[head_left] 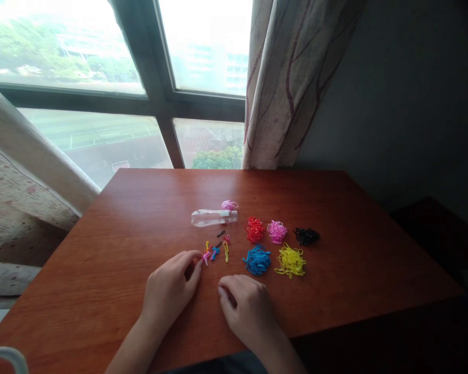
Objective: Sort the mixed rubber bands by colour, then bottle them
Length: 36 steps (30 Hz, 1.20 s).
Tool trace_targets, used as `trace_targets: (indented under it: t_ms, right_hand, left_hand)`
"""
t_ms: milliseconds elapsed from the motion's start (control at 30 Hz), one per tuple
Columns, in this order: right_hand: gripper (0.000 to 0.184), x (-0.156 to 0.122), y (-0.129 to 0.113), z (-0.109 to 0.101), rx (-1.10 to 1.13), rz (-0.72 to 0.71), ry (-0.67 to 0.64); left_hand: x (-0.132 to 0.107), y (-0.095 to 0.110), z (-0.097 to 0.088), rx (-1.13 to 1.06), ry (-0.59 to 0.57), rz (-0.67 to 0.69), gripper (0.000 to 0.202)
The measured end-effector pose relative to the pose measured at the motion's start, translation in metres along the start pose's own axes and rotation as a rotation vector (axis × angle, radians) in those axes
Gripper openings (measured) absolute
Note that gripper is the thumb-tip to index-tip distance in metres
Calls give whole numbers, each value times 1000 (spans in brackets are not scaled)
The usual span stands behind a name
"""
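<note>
My left hand (173, 280) is closed, its thumb and forefinger at the edge of a small pink rubber band (206, 257) that is knotted up with others on the table. Beside that lie a blue band (215, 253) looped with a dark one, and a yellow band (226, 252) joined to a red one. A single black band (221, 234) lies just beyond. My right hand (246, 304) rests on the tabletop nearer to me, fingers curled in towards the thumb, with nothing visible in them.
Sorted piles of rubber bands lie to the right: red (255, 229), pink (276, 232), black (306, 236), blue (257, 260) and yellow (291, 261). A clear bottle (208, 218) lies on its side, a pink cap (229, 205) behind it. The wooden table (351, 270) meets a window and curtains.
</note>
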State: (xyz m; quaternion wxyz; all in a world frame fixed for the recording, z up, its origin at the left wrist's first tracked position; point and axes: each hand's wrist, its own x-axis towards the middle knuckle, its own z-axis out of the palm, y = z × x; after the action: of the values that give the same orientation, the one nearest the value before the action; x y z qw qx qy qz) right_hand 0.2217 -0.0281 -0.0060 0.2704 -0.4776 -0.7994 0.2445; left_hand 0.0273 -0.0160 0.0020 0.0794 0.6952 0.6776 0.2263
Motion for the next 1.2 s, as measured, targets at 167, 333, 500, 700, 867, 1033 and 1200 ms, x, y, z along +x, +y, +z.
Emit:
trace_targets:
  t_ms: [167, 333, 500, 700, 867, 1033, 1200]
  right_hand:
    - [14, 1, 0, -1, 20, 9, -9]
    - [15, 0, -1, -1, 4, 10, -9]
    - [14, 1, 0, 0, -19, 10, -13]
    - [15, 0, 2, 2, 27, 15, -15]
    - [15, -1, 3, 2, 49, 16, -12]
    - [15, -1, 3, 2, 49, 21, -9]
    - [14, 1, 2, 0, 27, 19, -9]
  left_hand:
    - [0, 1, -1, 11, -52, 38, 17]
    - [-1, 0, 0, -40, -98, 92, 17]
    - [1, -1, 0, -141, -130, 135, 18]
    - [13, -2, 4, -162, -115, 85, 18]
    - [23, 4, 5, -34, -163, 74, 18]
    - [24, 6, 6, -8, -178, 46, 16]
    - [23, 2, 7, -61, -169, 30, 13]
